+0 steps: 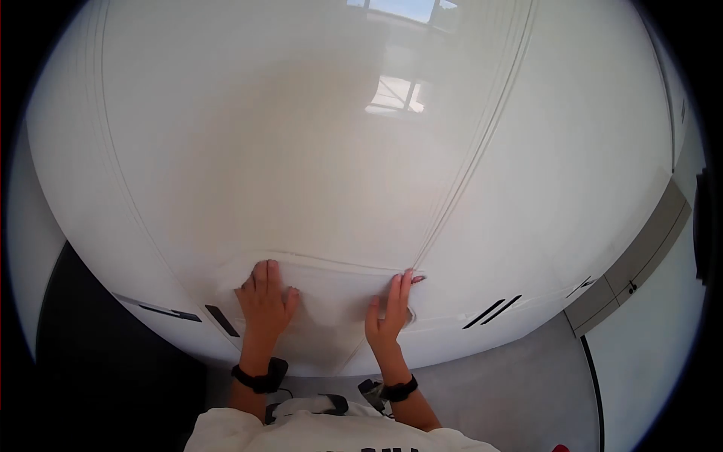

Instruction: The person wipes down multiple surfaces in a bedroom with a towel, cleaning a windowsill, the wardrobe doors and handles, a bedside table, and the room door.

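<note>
A pale, thin sheet that looks like a cloth [324, 301] lies against a glossy white panelled surface [301, 173], its upper edge running between my two hands. My left hand [265, 297] is on the sheet's left part, fingers stretched upward and thumb out to the side. Its fingertips rest right at the upper edge. At the other end, my right hand [389, 307] has its fingers extended toward the top right corner, with the thumb apart. A small pinkish-red mark [419, 279] shows beside those fingertips. Each wrist wears a black band.
Dark slot-like handles [492, 313] sit right of my hands, another dark handle [222, 320] to the left. Long seams divide the white surface. A black panel [113, 331] stands at lower left, grey floor [520, 377] below right. Window reflections [395, 96] show above.
</note>
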Available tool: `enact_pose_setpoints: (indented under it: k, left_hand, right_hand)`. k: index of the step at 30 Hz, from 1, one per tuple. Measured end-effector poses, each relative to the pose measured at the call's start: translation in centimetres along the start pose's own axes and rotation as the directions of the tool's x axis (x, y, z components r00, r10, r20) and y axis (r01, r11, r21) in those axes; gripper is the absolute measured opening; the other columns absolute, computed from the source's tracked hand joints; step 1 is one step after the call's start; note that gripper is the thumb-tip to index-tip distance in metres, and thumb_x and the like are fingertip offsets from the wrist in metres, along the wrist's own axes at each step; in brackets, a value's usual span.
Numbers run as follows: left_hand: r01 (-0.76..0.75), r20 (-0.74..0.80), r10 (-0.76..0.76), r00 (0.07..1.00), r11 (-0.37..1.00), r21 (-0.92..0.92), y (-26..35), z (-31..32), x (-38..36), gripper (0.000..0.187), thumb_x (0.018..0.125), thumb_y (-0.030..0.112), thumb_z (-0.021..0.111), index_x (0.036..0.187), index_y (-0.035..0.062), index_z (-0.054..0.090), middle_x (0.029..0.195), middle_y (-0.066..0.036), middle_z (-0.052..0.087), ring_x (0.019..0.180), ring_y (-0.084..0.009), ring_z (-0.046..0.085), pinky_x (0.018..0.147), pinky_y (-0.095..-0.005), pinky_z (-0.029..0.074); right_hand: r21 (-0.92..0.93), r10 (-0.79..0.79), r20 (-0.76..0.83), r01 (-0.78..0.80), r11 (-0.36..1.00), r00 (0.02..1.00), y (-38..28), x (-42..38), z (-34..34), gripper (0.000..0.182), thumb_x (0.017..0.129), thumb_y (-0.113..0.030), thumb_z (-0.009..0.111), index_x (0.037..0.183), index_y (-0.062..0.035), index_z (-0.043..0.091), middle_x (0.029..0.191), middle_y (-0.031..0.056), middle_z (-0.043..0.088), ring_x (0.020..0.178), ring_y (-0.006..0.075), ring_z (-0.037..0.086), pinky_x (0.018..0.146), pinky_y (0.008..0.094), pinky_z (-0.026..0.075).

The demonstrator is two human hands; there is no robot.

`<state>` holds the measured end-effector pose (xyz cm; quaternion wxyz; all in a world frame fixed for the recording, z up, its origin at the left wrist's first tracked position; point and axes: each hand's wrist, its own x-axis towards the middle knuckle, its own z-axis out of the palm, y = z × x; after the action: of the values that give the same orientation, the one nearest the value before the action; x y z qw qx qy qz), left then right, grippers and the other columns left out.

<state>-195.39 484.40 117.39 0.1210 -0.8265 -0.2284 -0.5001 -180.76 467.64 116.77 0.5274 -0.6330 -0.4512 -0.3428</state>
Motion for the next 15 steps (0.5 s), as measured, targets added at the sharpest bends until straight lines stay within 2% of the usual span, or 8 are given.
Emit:
enact_pose_setpoints:
  k: [2,4,5,7,8,11,14,15]
  left_hand:
    - [0.068,-0.044,-0.070,0.997,0.997,-0.042,-0.5,-2.2,3.2,0.072,0.072,0.022,0.054,0.134,-0.0068,0.030,0.136,-0.026,0.031,0.112,-0.0474,0.034,0.096,-0.0625,0.021]
    - [0.071,-0.138,-0.075,0.988,0.997,-0.032,-1.1,-2.9,5.0,0.074,0.071,0.020,0.053,0.135,-0.0068,0.028,0.140,-0.026,0.027,0.118,-0.0496,0.028,0.100,-0.0666,0.012]
    - [0.085,-0.164,-0.091,0.982,0.996,-0.041,-1.2,-2.8,4.9,0.073,0.069,0.022,0.055,0.132,-0.0060,0.031,0.137,-0.025,0.030,0.115,-0.0492,0.030,0.098,-0.0676,0.014]
    - [0.116,-0.226,-0.126,0.966,0.992,-0.057,-1.8,-1.7,4.3,0.070,0.067,0.025,0.058,0.127,-0.0045,0.039,0.133,-0.023,0.036,0.110,-0.0484,0.035,0.095,-0.0696,0.018]
    - [0.135,-0.217,-0.144,0.966,0.989,-0.055,-1.3,-1.1,3.7,0.070,0.067,0.025,0.058,0.127,-0.0056,0.038,0.133,-0.025,0.035,0.111,-0.0499,0.034,0.094,-0.0700,0.018]
    - [0.185,-0.215,-0.192,0.958,0.981,-0.051,-2.1,0.7,0.3,0.069,0.066,0.021,0.057,0.124,-0.0102,0.036,0.130,-0.032,0.032,0.113,-0.0558,0.030,0.094,-0.0710,0.017]
    - [0.187,-0.160,-0.206,0.965,0.974,-0.124,-2.7,2.5,-3.1,0.073,0.079,0.020,0.048,0.137,-0.0119,0.016,0.145,-0.031,0.012,0.129,-0.0574,0.010,0.101,-0.0694,0.005]
    - [0.286,0.040,-0.284,0.958,0.938,-0.194,-2.5,2.8,-4.1,0.071,0.067,0.019,0.056,0.126,-0.0111,0.030,0.134,-0.033,0.025,0.119,-0.0569,0.022,0.097,-0.0709,0.011]
  right_hand:
    - [0.032,-0.068,0.037,0.067,0.997,0.997,-1.8,2.9,-0.5,0.052,0.082,0.000,0.048,0.131,0.0118,0.036,0.142,0.0339,0.023,0.135,0.0489,0.016,0.108,0.0473,0.022]
    - [0.082,-0.086,0.081,0.080,0.993,0.993,-3.4,5.0,-0.4,0.052,0.082,0.000,0.047,0.131,0.0111,0.037,0.143,0.0334,0.023,0.136,0.0485,0.015,0.108,0.0471,0.021]
    - [-0.018,-0.135,0.011,0.135,0.991,0.991,-4.0,5.7,0.2,0.049,0.078,0.002,0.051,0.126,0.0113,0.044,0.139,0.0337,0.029,0.129,0.0446,0.034,0.101,0.0410,0.035]
    - [-0.010,-0.103,0.047,0.104,0.995,0.994,-4.2,4.8,1.3,0.053,0.081,0.000,0.050,0.131,0.0105,0.037,0.143,0.0335,0.021,0.133,0.0473,0.023,0.105,0.0452,0.027]
    - [-0.002,-0.087,0.057,0.087,0.996,0.995,-3.5,4.4,1.5,0.055,0.082,-0.002,0.049,0.134,0.0101,0.033,0.145,0.0334,0.017,0.135,0.0486,0.017,0.107,0.0473,0.023]
    - [-0.051,-0.111,0.097,0.117,0.992,0.989,-3.6,0.6,4.0,0.059,0.081,-0.005,0.052,0.134,0.0104,0.031,0.145,0.0343,0.015,0.134,0.0501,0.018,0.107,0.0485,0.024]
    - [-0.124,-0.081,0.240,0.113,0.986,0.967,-3.3,-4.0,5.9,0.063,0.079,-0.007,0.056,0.133,0.0111,0.030,0.144,0.0351,0.014,0.133,0.0511,0.018,0.106,0.0491,0.025]
    - [-0.093,-0.028,0.296,0.058,0.994,0.955,-3.6,-4.4,5.8,0.066,0.078,-0.009,0.058,0.133,0.0110,0.030,0.144,0.0352,0.014,0.133,0.0508,0.018,0.106,0.0488,0.025]
